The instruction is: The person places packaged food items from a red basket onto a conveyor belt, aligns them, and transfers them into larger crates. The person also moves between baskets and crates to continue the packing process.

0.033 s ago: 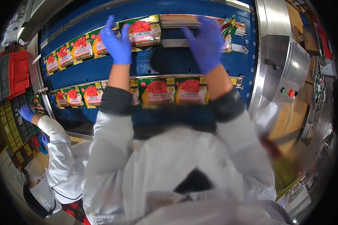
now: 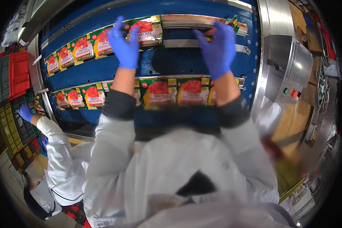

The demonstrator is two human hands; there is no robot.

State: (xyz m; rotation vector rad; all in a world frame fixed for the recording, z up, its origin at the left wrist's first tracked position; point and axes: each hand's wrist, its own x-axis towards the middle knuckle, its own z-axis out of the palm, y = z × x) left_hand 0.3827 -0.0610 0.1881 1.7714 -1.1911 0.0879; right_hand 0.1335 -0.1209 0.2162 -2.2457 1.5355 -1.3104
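My left hand point(image 2: 124, 45), in a blue glove, is open over the upper row of pouches, its fingers and thumb apart. Next to its fingertips lies a red and green food pouch point(image 2: 151, 34) at that row's right end. My right hand point(image 2: 219, 49), also blue-gloved, is open farther right, thumb spread from the fingers. It partly covers a crumpled, tilted food pouch point(image 2: 233, 23) on the metal rail point(image 2: 178, 43); whether it touches this pouch cannot be made out. More pouches point(image 2: 82, 48) stand in line leftward.
A lower row of pouches point(image 2: 157, 92) runs along the blue machine bed point(image 2: 171, 62) beneath my wrists. At right stands a steel control box point(image 2: 281, 72) with green and red buttons. A co-worker's gloved hand point(image 2: 26, 113) is at left by stacked crates point(image 2: 19, 74).
Both my hands have shifted right and slightly nearer. My right hand now covers more of the tilted pouch at the right. The rows of pouches have stayed put.
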